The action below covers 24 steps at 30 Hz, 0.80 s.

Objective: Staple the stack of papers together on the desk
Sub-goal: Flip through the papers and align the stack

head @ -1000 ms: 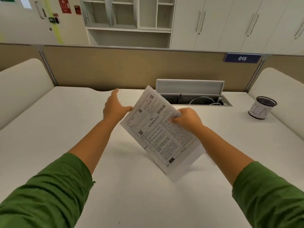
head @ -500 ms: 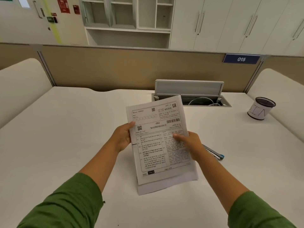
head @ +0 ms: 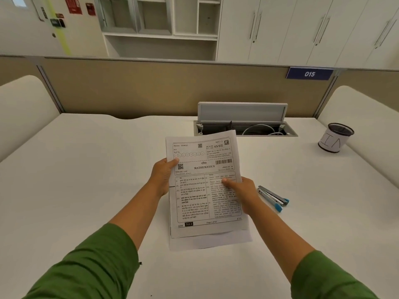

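Note:
A stack of printed papers (head: 194, 195), headed MATHEMATICS, is held upright-facing over the middle of the white desk (head: 86, 180). My left hand (head: 162, 178) grips its left edge, thumb on the front page. My right hand (head: 241, 190) grips its right edge, thumb pressed on the text. The lower sheets stick out unevenly below the top page. A silver stapler with a blue end (head: 273, 197) lies on the desk just right of my right hand, untouched.
An open cable hatch (head: 244, 126) with a raised lid and a white cable sits at the desk's back. A black mesh cup with a white paper wrap (head: 334, 138) stands at the far right. Tan partition panels close the back.
The papers went from tilted in my right hand alone to squared up in front of me. My left hand came in and took the left edge. The stapler has come into sight.

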Available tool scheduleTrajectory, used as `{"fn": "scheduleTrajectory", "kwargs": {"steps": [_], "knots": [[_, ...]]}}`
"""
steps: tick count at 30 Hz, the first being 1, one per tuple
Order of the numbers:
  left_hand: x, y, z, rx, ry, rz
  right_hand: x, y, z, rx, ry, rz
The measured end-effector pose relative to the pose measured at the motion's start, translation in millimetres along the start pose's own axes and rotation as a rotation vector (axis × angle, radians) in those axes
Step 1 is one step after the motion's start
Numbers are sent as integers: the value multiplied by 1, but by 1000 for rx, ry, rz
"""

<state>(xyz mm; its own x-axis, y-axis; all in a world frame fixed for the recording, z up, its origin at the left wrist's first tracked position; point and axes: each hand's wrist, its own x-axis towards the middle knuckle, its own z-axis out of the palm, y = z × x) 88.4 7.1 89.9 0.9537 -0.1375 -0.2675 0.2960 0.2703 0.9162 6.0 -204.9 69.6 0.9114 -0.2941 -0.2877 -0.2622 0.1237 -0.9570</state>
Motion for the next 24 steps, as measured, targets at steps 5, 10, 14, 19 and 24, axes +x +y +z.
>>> {"fn": "scheduleTrajectory", "kwargs": {"steps": [5, 10, 14, 19, 24], "knots": [[2, -1, 0, 25, 57, 16, 1, 2, 3, 11, -1, 23], [3, 1, 2, 43, 59, 40, 1, 4, 6, 33, 10, 30], [2, 2, 1, 82, 65, 47, -2, 7, 4, 11, 5, 49], [4, 11, -2, 168, 54, 81, 8, -3, -7, -445, 184, -132], [4, 13, 3, 291, 65, 141, 24, -22, -53, -1006, 173, -202]]}}
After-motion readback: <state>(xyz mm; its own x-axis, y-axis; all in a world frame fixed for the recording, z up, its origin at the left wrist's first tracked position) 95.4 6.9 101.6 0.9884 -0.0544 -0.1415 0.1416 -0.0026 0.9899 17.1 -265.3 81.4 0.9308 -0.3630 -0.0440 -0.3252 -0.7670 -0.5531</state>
